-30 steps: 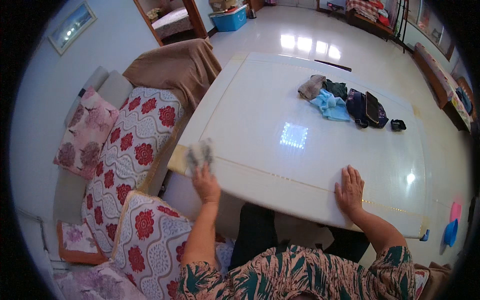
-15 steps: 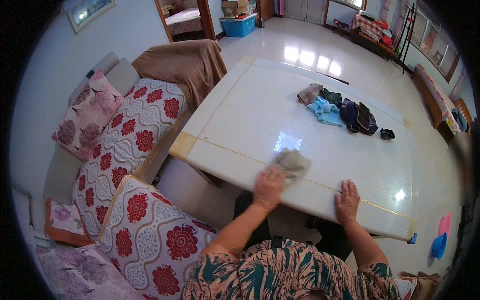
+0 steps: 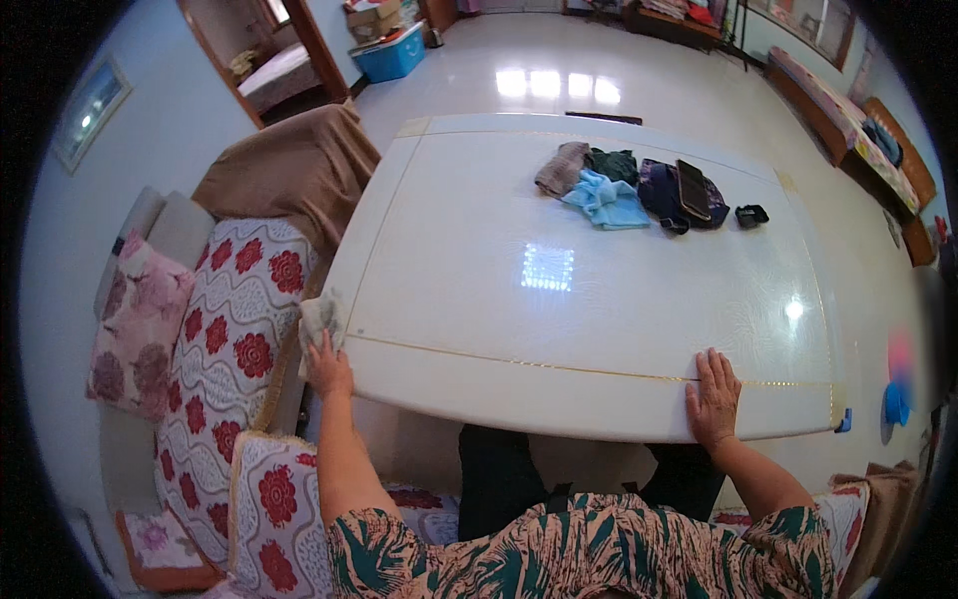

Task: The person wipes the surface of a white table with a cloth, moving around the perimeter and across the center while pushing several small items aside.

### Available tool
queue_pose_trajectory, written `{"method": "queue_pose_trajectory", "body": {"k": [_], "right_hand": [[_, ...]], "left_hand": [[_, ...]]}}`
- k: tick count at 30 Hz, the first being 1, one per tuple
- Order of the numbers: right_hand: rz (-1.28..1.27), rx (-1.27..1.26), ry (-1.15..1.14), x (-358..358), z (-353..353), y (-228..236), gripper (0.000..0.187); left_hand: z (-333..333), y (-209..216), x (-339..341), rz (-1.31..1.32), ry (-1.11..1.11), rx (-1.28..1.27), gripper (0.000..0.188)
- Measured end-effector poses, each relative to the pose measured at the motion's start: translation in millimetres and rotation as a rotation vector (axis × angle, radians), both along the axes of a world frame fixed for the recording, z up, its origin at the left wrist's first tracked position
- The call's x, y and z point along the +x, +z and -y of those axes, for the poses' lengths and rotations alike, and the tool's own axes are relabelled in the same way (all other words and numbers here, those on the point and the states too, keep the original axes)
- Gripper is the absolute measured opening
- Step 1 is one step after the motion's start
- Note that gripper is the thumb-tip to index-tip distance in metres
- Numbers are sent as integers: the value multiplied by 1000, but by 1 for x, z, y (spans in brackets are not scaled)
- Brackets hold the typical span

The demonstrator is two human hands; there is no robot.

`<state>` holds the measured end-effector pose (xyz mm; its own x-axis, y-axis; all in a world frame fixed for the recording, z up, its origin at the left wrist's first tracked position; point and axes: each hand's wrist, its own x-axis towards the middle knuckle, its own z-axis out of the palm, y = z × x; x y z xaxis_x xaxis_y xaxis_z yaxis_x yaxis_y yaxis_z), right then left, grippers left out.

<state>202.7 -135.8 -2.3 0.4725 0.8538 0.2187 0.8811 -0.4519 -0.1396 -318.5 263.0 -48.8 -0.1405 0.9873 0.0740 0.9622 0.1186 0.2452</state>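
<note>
My left hand [image 3: 329,369] is at the near left corner of the white, gold-lined table [image 3: 439,270], holding a greyish cloth [image 3: 320,317] against the corner. Part of the cloth sticks out past the fingertips and over the table's left edge. My right hand [image 3: 713,401] lies flat near the front edge on the right, its fingers stretched out with nothing in them. Toward the far side lie a light blue cloth [image 3: 607,203], a brown-grey cloth [image 3: 563,170], a dark green cloth [image 3: 614,165] and a dark bag [image 3: 659,190] with a phone-like dark object [image 3: 693,190] on it.
A small black item [image 3: 752,216] lies right of the bag. The sofa [image 3: 235,299] with its red-flowered cover runs close along the table's left side, its end draped in a brown blanket [image 3: 289,165]. A blue basin [image 3: 896,403] is on the floor at right.
My left hand has slid the greyish cloth leftward along the front of the table to the left corner. My right hand stays flat near the front edge. The view has shifted.
</note>
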Motion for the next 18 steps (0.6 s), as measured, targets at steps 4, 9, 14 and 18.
{"method": "queue_pose_trajectory", "body": {"k": [4,9,14,18], "right_hand": [[9,20,7,5,3,-1,57],[4,1,7,2,-1,-1,57],[15,62,23,-3,-2,4,55],[13,44,-8,3,6,-4,55]], "left_hand": [[-14,1,14,-91,46,20,59],[-2,-7,-2,-39,-75,111,61],[62,-10,59,-86,-338,249,62],[140,16,168,66,-667,217,67]]}}
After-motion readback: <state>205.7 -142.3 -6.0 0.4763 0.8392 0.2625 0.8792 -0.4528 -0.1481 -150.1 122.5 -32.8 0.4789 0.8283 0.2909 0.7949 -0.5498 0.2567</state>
